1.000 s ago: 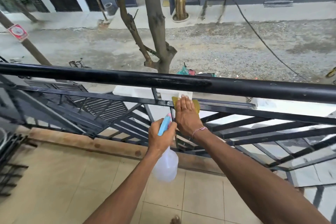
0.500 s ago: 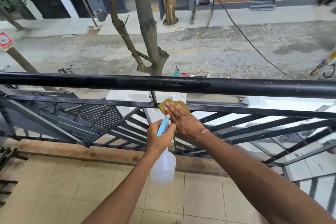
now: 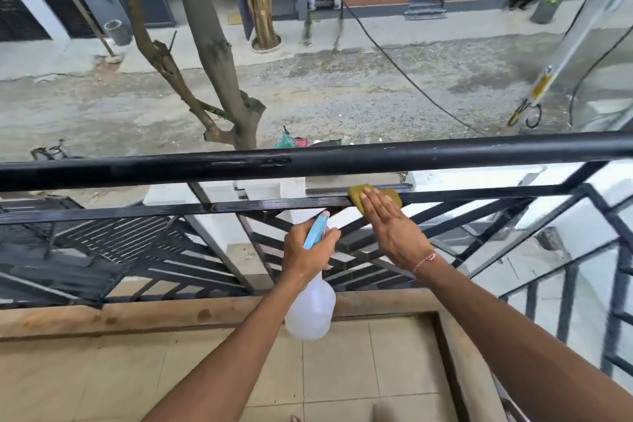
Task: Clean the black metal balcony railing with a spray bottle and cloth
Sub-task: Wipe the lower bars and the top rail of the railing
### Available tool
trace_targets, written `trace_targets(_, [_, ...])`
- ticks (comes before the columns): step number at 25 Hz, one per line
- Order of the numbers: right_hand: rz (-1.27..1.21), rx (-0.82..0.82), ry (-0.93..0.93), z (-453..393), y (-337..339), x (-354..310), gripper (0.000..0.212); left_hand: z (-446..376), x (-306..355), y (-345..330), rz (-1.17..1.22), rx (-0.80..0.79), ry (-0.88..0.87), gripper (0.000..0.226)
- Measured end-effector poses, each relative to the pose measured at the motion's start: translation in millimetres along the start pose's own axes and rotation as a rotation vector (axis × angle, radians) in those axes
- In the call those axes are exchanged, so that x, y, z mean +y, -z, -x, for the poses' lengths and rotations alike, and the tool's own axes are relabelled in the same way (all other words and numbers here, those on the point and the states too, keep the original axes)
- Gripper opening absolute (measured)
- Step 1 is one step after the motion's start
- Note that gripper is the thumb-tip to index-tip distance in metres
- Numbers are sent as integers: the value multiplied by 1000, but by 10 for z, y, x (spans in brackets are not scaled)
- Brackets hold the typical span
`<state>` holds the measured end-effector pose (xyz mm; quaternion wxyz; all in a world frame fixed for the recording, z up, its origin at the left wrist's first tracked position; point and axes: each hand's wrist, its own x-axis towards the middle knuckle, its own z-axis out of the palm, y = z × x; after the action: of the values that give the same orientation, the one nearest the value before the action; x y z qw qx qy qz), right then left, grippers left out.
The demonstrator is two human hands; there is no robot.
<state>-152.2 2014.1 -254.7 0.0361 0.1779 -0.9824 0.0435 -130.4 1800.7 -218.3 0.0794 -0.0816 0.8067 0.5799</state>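
We are part-way through the wiping, as far as we can judge. Our right hand (image 3: 394, 231) lies flat, fingers straight and together, pressing the yellow cloth (image 3: 356, 193) against the flat horizontal bar (image 3: 274, 205) that runs just under the round top rail (image 3: 445, 151) of the black railing. The cloth sits roughly at the middle of that bar's visible length, with the fingers covering most of it. Our left hand (image 3: 310, 253) is wrapped around the neck of the spray bottle (image 3: 311, 310), finger near the blue trigger head (image 3: 317, 231), which points up at the bar; the pale body hangs below the hand, just beside the right wrist and clear of the metal.

The stretch of bar left of the cloth shines as if wet or freshly wiped, so we take it as done. The stretch towards the right end looks duller, and the slanted bars (image 3: 376, 250) below show no sign either way. We cannot tell whether the top rail has been cleaned.
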Motion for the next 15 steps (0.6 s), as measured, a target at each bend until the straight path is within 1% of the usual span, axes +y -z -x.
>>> trace_targets(2, [-11, -3, -50, 229, 22, 477, 64, 22, 88, -286, 3, -20, -5, 18])
trace_targets(5, [-17, -3, -109, 522, 69, 1062, 71, 71, 200, -639, 16, -47, 18, 19])
trace_targets(8, [-20, -29, -164, 745, 161, 1544, 67, 124, 299, -1011, 19, -38, 13, 18])
trace_targets(11, [-33, -25, -253, 947, 220, 1969, 70, 198, 391, -1328, 10, -38, 0, 18])
trace_targets(15, [-106, -41, -458, 1262, 360, 2503, 72, 248, 484, -1649, 0, -91, 12, 20])
